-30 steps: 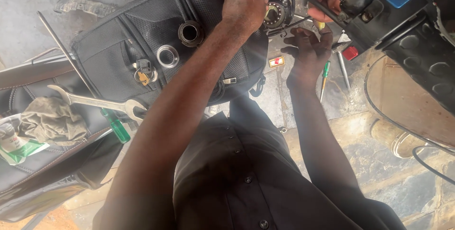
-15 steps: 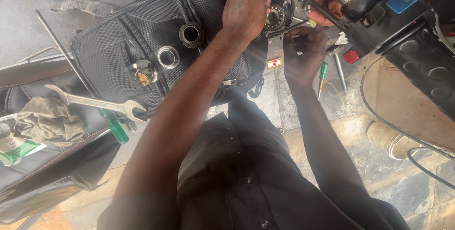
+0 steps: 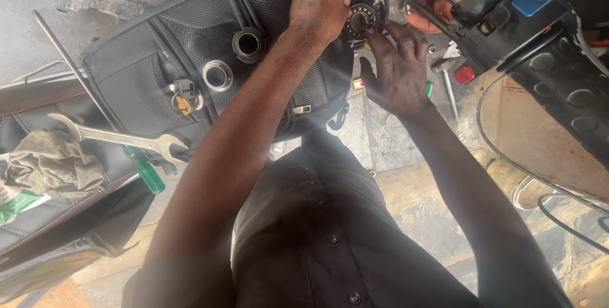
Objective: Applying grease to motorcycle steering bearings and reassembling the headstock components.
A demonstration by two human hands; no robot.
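Observation:
A round metal bearing (image 3: 363,19) sits in the steering head of a motorcycle at the top centre. My left hand (image 3: 321,1) is closed over its left side, fingers curled around the part. My right hand (image 3: 398,67) reaches up from below, fingertips touching the underside of the bearing housing. The grip of both hands is partly hidden by the knuckles. The black padded tank cover (image 3: 171,60) lies to the left, under my left forearm.
On the tank cover rest two metal rings (image 3: 217,74) (image 3: 248,43) and a key bunch (image 3: 182,96). A large open-end spanner (image 3: 114,135), a green-handled screwdriver (image 3: 143,170) and a dirty rag (image 3: 54,163) lie on the seat at left. The footboard (image 3: 558,86) and cables sit at right.
The view has shifted so both hands sit lower in frame. My right hand has risen from beneath the housing and its fingers now touch the bearing; my left hand stays on it.

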